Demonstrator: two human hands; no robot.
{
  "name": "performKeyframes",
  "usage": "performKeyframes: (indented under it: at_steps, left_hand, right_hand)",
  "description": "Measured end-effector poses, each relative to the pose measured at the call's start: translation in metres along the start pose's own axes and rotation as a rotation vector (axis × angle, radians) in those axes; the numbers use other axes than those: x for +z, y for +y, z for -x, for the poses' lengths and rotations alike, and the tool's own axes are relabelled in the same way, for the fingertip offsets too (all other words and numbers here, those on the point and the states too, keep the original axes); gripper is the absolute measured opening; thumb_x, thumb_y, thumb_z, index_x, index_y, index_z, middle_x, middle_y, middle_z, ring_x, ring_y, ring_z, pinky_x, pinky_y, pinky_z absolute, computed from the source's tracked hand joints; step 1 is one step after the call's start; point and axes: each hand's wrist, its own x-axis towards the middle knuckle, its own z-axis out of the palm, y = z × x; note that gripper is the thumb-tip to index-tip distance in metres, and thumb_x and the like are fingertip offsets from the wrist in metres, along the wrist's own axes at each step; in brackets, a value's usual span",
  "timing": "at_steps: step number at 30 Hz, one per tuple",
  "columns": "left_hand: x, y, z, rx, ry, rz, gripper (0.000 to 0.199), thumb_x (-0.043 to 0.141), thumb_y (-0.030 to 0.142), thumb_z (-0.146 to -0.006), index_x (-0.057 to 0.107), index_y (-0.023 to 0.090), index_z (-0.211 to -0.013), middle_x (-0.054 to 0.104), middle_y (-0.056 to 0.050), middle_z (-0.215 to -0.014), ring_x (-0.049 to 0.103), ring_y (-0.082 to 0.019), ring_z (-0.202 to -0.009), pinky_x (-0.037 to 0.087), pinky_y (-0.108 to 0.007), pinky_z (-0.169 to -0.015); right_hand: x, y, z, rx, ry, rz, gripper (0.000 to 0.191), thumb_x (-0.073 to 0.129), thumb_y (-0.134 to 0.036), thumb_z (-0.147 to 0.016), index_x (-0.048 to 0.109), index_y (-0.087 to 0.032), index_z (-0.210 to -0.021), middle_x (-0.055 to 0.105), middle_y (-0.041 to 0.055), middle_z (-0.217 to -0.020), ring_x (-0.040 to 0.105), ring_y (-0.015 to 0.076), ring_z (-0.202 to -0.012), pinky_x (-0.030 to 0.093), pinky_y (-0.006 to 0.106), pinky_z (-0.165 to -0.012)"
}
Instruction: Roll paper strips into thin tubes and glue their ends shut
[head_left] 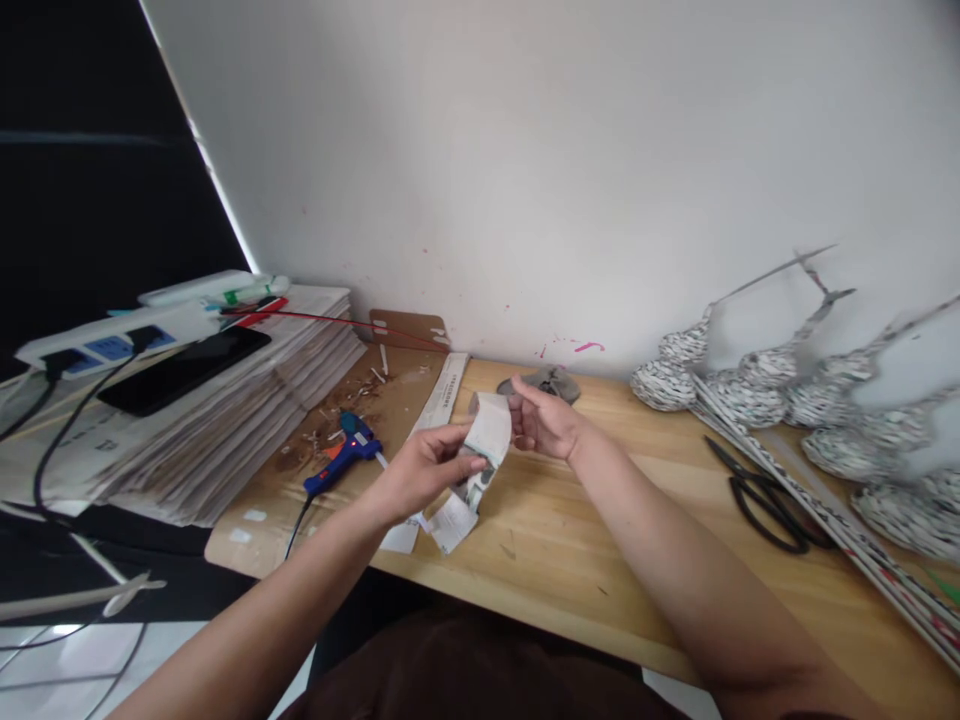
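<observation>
A curled strip of printed paper (491, 428) is held above the wooden table, its upper part bent over and its lower end hanging down. My left hand (435, 470) pinches the strip at its left side, thumb across the front. Just right of the strip is my right hand (544, 420), thumb raised and fingers curved apart, near the strip's edge; whether a fingertip touches it is hard to tell. Below my left hand lie paper pieces (454, 522). A blue glue gun (343, 462) rests on the cardboard to the left.
Stacked paper (300, 370) at left bears a black phone (187, 370) and a power strip (127, 335). Black scissors (765, 500) lie at right beside long rolled paper sticks (825, 520). Woven paper gourd shapes (667, 380) line the wall. A grey cloth (551, 382) lies behind my hands.
</observation>
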Motion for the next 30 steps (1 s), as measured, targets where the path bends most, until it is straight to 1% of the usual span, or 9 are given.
performKeyframes:
  at_steps: [3, 7, 10, 12, 17, 21, 24, 28, 30]
  left_hand:
    - [0.005, -0.005, 0.02, -0.157, -0.107, 0.018, 0.032, 0.071, 0.035, -0.076, 0.07, 0.017, -0.102, 0.071, -0.006, -0.09, 0.061, -0.015, -0.071, 0.046, -0.026, -0.064]
    - [0.005, -0.009, 0.032, -0.242, -0.177, 0.088, 0.047, 0.072, 0.038, -0.075, 0.062, 0.017, -0.117, 0.068, -0.008, -0.095, 0.061, -0.016, -0.076, 0.046, -0.025, -0.065]
    - [0.003, -0.004, 0.026, -0.201, -0.048, 0.12, 0.063, 0.069, 0.042, -0.077, 0.049, 0.021, -0.133, 0.065, -0.011, -0.109, 0.062, -0.021, -0.091, 0.049, -0.029, -0.069]
    - [0.002, -0.001, 0.018, -0.145, 0.075, 0.116, 0.06, 0.065, 0.045, -0.08, 0.048, 0.022, -0.133, 0.063, -0.011, -0.114, 0.062, -0.021, -0.095, 0.05, -0.031, -0.072]
    - [0.006, -0.003, 0.01, -0.054, 0.258, 0.039, 0.034, 0.071, 0.04, -0.076, 0.069, 0.012, -0.096, 0.07, -0.009, -0.089, 0.062, -0.015, -0.073, 0.048, -0.025, -0.064]
    - [0.006, -0.013, 0.031, -0.172, 0.255, 0.072, 0.031, 0.071, 0.041, -0.076, 0.071, 0.012, -0.087, 0.071, -0.007, -0.076, 0.059, -0.013, -0.057, 0.047, -0.023, -0.054]
    - [-0.006, -0.013, 0.061, -0.219, 0.28, 0.103, 0.03, 0.068, 0.04, -0.079, 0.072, 0.015, -0.095, 0.073, -0.008, -0.086, 0.065, -0.018, -0.072, 0.052, -0.028, -0.067]
    - [-0.029, -0.003, 0.108, -0.184, 0.033, -0.057, 0.025, 0.061, 0.036, -0.085, 0.074, 0.018, -0.094, 0.072, -0.01, -0.104, 0.063, -0.026, -0.099, 0.048, -0.036, -0.088]
    - [-0.035, -0.002, 0.127, -0.201, -0.146, -0.085, 0.027, 0.054, 0.034, -0.089, 0.074, 0.017, -0.094, 0.072, -0.011, -0.099, 0.064, -0.025, -0.095, 0.048, -0.035, -0.085]
  right_hand:
    - [0.0, 0.001, -0.001, -0.116, 0.06, -0.111, 0.028, 0.071, -0.042, -0.073, 0.064, -0.016, -0.077, 0.063, 0.0018, -0.064, 0.051, 0.0082, -0.051, 0.021, 0.016, -0.036]
    - [0.005, -0.003, 0.002, -0.224, 0.147, -0.048, 0.028, 0.082, -0.031, -0.061, 0.065, -0.014, -0.073, 0.059, -0.0013, -0.06, 0.044, 0.005, -0.048, 0.021, 0.016, -0.036]
    - [0.02, -0.004, 0.008, -0.307, 0.2, 0.107, 0.031, 0.083, -0.034, -0.06, 0.069, -0.013, -0.077, 0.061, 0.0005, -0.066, 0.043, 0.0047, -0.048, 0.022, 0.018, -0.036]
    - [0.033, -0.003, 0.011, -0.346, 0.207, 0.204, 0.03, 0.083, -0.034, -0.059, 0.07, -0.014, -0.076, 0.062, 0.0008, -0.066, 0.043, 0.0051, -0.048, 0.024, 0.019, -0.037]
    - [0.046, -0.003, 0.015, -0.327, 0.185, 0.164, 0.032, 0.082, -0.038, -0.061, 0.069, -0.017, -0.081, 0.064, 0.0, -0.065, 0.045, 0.0063, -0.045, 0.025, 0.021, -0.038]
    - [0.033, -0.006, 0.012, -0.36, 0.276, 0.063, 0.036, 0.08, -0.045, -0.061, 0.064, -0.016, -0.076, 0.062, -0.001, -0.062, 0.044, 0.006, -0.043, 0.02, 0.021, -0.035]
    - [0.023, -0.007, 0.007, -0.369, 0.327, -0.006, 0.038, 0.081, -0.044, -0.059, 0.058, -0.018, -0.073, 0.059, -0.003, -0.059, 0.045, 0.0063, -0.043, 0.018, 0.02, -0.034]
    - [0.016, -0.003, -0.002, -0.38, 0.414, -0.045, 0.037, 0.079, -0.045, -0.061, 0.054, -0.018, -0.071, 0.056, -0.0028, -0.057, 0.045, 0.0071, -0.043, 0.019, 0.02, -0.032]
    - [0.013, -0.001, -0.006, -0.394, 0.473, -0.069, 0.035, 0.077, -0.043, -0.063, 0.054, -0.018, -0.07, 0.057, -0.0018, -0.059, 0.046, 0.0075, -0.043, 0.02, 0.02, -0.031]
